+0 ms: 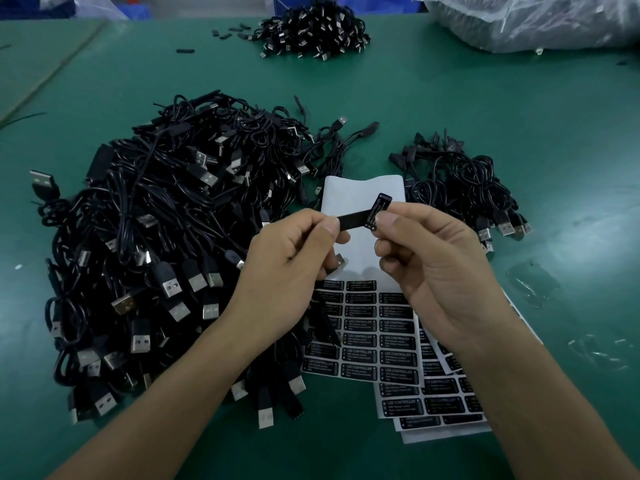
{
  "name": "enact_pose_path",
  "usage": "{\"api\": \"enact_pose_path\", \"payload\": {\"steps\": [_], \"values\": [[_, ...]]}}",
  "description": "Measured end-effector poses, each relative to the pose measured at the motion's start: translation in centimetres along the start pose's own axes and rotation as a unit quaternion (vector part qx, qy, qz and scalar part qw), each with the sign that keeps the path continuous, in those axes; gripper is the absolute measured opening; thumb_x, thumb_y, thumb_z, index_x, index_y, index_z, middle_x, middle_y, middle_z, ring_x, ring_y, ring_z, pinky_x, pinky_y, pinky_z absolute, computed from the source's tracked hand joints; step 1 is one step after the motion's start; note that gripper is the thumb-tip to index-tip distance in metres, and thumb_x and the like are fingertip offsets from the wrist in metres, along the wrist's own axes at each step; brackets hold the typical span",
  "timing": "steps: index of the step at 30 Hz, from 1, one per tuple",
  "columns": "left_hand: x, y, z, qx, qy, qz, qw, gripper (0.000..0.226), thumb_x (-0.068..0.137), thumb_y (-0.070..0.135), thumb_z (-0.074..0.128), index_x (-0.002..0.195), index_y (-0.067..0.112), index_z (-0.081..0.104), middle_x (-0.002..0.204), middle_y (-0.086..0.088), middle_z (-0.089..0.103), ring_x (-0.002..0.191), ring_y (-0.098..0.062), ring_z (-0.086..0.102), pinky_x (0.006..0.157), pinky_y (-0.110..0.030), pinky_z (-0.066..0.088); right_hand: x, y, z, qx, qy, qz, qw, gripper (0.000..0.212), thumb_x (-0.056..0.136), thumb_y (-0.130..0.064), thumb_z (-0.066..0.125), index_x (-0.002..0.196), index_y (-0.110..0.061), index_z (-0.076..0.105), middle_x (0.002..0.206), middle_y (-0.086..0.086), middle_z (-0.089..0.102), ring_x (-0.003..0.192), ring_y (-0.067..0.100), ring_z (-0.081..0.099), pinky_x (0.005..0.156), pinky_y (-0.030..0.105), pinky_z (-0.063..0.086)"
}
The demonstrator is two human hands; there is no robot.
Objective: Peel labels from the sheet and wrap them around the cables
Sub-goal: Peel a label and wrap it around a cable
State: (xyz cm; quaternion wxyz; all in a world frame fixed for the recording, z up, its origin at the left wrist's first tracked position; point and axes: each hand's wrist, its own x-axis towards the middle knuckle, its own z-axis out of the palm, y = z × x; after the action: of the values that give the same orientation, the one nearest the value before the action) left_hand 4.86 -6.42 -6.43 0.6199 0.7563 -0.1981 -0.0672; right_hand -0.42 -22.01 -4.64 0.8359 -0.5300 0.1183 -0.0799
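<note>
— Where is the label?

— Up in the air above the sheet, pinched at its lower end between the thumb and forefinger of the right hand. It stands tilted and meets the end of the cable.

— And the left hand?

— Its fingers are curled and pinch the flat black part of that cable, which points right, toward the label. The other fingers are folded into the palm.

— The sheet itself?

— Flat on the green bench under both hands. Its far half is bare white backing; the near rows are black labels, with more sheets fanned beneath it.

— Other cables?

— A big heap left of the sheet, a smaller bundle to the right, a far pile near the back edge.
</note>
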Motion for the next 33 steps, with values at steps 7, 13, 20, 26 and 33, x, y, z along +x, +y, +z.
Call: {"api": "enact_pose_path", "payload": {"steps": [7, 13, 20, 26, 33], "values": [[-0.05, 0.14, 0.00, -0.005, -0.014, -0.023, 1.000, 0.030, 0.092, 0.032, 0.056, 0.074, 0.023, 0.078, 0.058, 0.007, 0.066, 0.055, 0.003, 0.057, 0.054, -0.009, 0.041, -0.05, 0.26, 0.23, -0.035, 0.005, -0.025, 0.999, 0.021, 0.051, -0.031, 0.083, 0.071, -0.024, 0.079, 0.069, 0.000, 0.069, 0.062, 0.010, 0.063, 0.057, 0.018, 0.048], [0.09, 0.00, -0.10, -0.004, -0.073, -0.039, 0.997, 0.023, 0.087, 0.034, 0.057, 0.080, 0.029, 0.079, 0.062, 0.003, 0.070, 0.060, -0.003, 0.062, 0.058, -0.014, 0.047, -0.03, 0.24, 0.11, -0.046, 0.006, -0.034, 0.998, 0.018, 0.055, -0.029, 0.082, 0.073, -0.025, 0.078, 0.067, 0.001, 0.068, 0.065, 0.012, 0.063, 0.059, 0.020, 0.046], [0.20, 0.08, -0.06, -0.022, -0.043, -0.058, 0.997, 0.027, 0.091, 0.034, 0.057, 0.078, 0.024, 0.079, 0.061, 0.006, 0.069, 0.055, -0.001, 0.056, 0.055, -0.013, 0.044, -0.01, 0.36, 0.08, -0.053, 0.005, -0.037, 0.998, 0.042, 0.054, -0.026, 0.083, 0.094, -0.022, 0.070, 0.072, 0.002, 0.073, 0.063, 0.011, 0.065, 0.060, 0.019, 0.049], [0.12, 0.21, -0.08, -0.007, -0.016, -0.059, 0.998, 0.030, 0.101, 0.018, 0.057, 0.080, 0.021, 0.079, 0.061, 0.007, 0.068, 0.054, 0.001, 0.056, 0.054, -0.010, 0.043, -0.01, 0.36, 0.20, -0.065, 0.011, -0.044, 0.997, 0.029, 0.055, -0.026, 0.083, 0.080, -0.019, 0.071, 0.068, 0.002, 0.071, 0.062, 0.013, 0.065, 0.059, 0.020, 0.047], [0.20, -0.06, -0.03, -0.004, -0.011, -0.060, 0.998, 0.030, 0.101, 0.021, 0.057, 0.081, 0.023, 0.079, 0.062, 0.007, 0.069, 0.054, 0.001, 0.056, 0.054, -0.010, 0.043, -0.17, 0.26, 0.24, -0.084, 0.008, -0.043, 0.995, 0.012, 0.059, -0.029, 0.081, 0.070, -0.028, 0.076, 0.074, 0.000, 0.069, 0.068, 0.011, 0.062, 0.060, 0.021, 0.045]]}}
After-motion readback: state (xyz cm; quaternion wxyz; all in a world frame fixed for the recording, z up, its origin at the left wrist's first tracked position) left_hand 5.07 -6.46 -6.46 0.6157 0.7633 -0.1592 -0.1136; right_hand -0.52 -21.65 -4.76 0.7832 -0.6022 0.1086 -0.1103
